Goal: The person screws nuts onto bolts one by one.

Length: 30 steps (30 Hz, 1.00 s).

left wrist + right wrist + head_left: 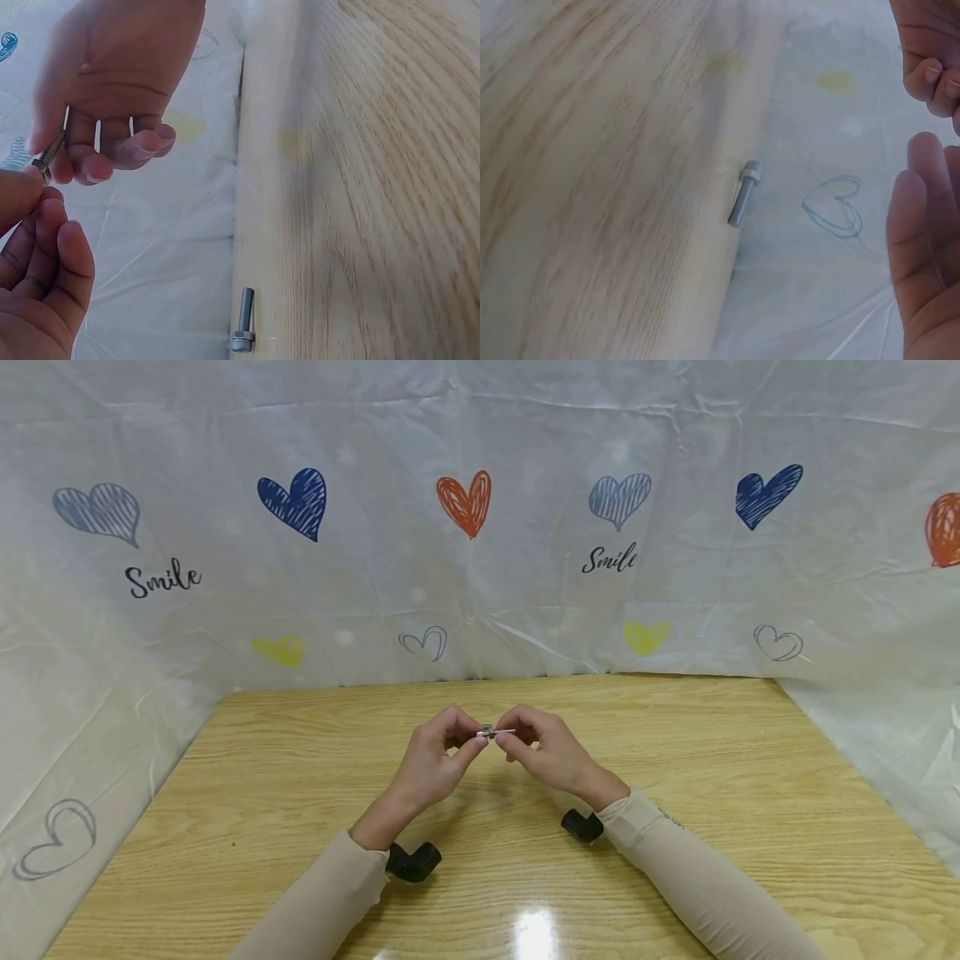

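Above the middle of the table, my left hand [435, 756] and right hand [551, 747] meet at a small silver bolt [487, 732]. The left thumb and forefinger pinch its thicker end. From the other side, my right thumb and forefinger pinch it along the threaded shank [51, 152]. Whether a separate nut is under the fingers, I cannot tell. A second metal bolt [245, 319], with a nut up against its head, lies near the table's far edge in both wrist views. Only parts of the left hand [937, 56] and right hand [930, 255] show in the right wrist view.
The wood-grain table [300, 827] runs back to a white hanging sheet [525, 435] printed with hearts and "Smile". A black wrist mount [414, 862] juts from the left sleeve, and another black mount [582, 826] from the right.
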### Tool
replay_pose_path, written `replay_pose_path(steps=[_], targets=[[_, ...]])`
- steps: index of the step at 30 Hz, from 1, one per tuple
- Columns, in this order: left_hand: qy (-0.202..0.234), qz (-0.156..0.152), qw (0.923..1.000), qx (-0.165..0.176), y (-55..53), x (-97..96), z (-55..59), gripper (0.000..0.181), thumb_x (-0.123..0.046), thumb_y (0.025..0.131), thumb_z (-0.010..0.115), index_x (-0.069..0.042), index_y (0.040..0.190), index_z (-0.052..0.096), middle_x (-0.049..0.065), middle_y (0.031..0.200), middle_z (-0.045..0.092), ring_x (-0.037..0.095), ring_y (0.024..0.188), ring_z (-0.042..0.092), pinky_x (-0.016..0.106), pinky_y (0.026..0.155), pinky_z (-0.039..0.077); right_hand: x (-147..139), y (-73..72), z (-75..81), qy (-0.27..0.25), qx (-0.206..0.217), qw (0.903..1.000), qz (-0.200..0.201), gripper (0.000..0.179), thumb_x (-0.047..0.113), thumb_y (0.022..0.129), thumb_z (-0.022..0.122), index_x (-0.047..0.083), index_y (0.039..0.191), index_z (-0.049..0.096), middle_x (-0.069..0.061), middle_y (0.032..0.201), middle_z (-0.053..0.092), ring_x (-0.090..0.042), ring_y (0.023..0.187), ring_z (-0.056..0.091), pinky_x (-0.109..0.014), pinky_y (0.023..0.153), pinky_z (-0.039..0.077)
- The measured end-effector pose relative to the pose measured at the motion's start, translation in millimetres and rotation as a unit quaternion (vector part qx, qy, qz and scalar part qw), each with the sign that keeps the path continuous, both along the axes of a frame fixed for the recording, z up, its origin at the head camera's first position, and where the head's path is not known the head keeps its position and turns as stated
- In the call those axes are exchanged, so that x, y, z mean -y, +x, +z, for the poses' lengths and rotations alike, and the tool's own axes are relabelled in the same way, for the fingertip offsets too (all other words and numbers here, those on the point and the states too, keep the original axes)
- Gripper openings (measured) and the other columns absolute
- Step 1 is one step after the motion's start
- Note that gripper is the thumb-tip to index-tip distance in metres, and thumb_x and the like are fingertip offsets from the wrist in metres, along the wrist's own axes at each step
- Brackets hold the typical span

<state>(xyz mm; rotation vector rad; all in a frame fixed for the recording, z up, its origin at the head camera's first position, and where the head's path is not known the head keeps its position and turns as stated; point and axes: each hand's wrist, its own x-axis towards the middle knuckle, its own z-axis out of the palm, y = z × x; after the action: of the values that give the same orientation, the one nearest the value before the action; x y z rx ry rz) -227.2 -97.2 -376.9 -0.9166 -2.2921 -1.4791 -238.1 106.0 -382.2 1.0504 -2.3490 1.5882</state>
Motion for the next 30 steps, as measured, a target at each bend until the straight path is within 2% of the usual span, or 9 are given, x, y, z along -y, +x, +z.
replay_pose_path(steps=[6,11,17,22,26,30], targets=[[-0.003,0.007,1.0,0.0,0.1,1.4,-0.7,0.004,-0.008,0.092,0.063,-0.009,0.094,0.06,-0.003,0.089,0.063,0.012,0.068,0.057,0.03,0.063,0.049,2,16.3,22.1,-0.02,-0.017,0.9997,0.001,0.007,0.002,0.093,0.06,-0.001,0.099,0.061,-0.009,0.084,0.062,-0.027,0.067,0.06,-0.033,0.059,0.048],[0.0,0.01,0.9999,0.002,0.6,1.3,-0.4,0.004,-0.008,0.092,0.064,-0.008,0.094,0.06,-0.003,0.088,0.063,0.013,0.066,0.056,0.034,0.062,0.049,1,15.3,21.2,-0.024,-0.018,0.9995,-0.008,0.006,0.001,0.092,0.061,0.0,0.099,0.061,-0.01,0.083,0.063,-0.024,0.067,0.061,-0.034,0.058,0.049],[0.002,0.02,0.9998,0.004,0.6,1.2,-0.2,0.006,-0.007,0.092,0.064,-0.01,0.094,0.06,-0.002,0.086,0.063,0.013,0.065,0.056,0.035,0.062,0.05,1,14.3,18.6,-0.034,-0.018,0.9991,-0.017,0.005,0.001,0.093,0.06,0.001,0.098,0.061,-0.009,0.081,0.062,-0.029,0.067,0.061,-0.032,0.056,0.047],[-0.001,0.031,0.9994,0.017,0.4,0.2,0.6,0.01,-0.005,0.091,0.065,-0.007,0.098,0.058,0.003,0.085,0.061,0.015,0.071,0.057,0.035,0.065,0.051,3,11.6,13.1,-0.04,-0.01,0.9989,-0.023,0.005,0.001,0.094,0.059,0.003,0.098,0.059,-0.01,0.079,0.061,-0.019,0.066,0.061,-0.027,0.053,0.044],[-0.007,0.033,0.9991,0.026,1.4,-1.2,3.0,0.017,0.001,0.089,0.066,0.0,0.104,0.057,0.011,0.088,0.062,0.022,0.074,0.059,0.036,0.067,0.052,4,10.9,12.4,-0.048,-0.003,0.9987,-0.018,0.005,-0.002,0.093,0.058,0.001,0.098,0.058,-0.01,0.078,0.06,-0.013,0.065,0.06,-0.027,0.053,0.045],[-0.012,0.03,0.9991,0.028,2.5,-2.3,5.0,0.025,0.002,0.086,0.068,0.002,0.109,0.057,0.013,0.089,0.062,0.023,0.073,0.058,0.034,0.066,0.051,5,15.4,18.2,-0.05,-0.003,0.9987,-0.01,0.004,-0.002,0.093,0.058,-0.001,0.097,0.058,-0.008,0.08,0.061,-0.021,0.064,0.061,-0.028,0.054,0.046]])
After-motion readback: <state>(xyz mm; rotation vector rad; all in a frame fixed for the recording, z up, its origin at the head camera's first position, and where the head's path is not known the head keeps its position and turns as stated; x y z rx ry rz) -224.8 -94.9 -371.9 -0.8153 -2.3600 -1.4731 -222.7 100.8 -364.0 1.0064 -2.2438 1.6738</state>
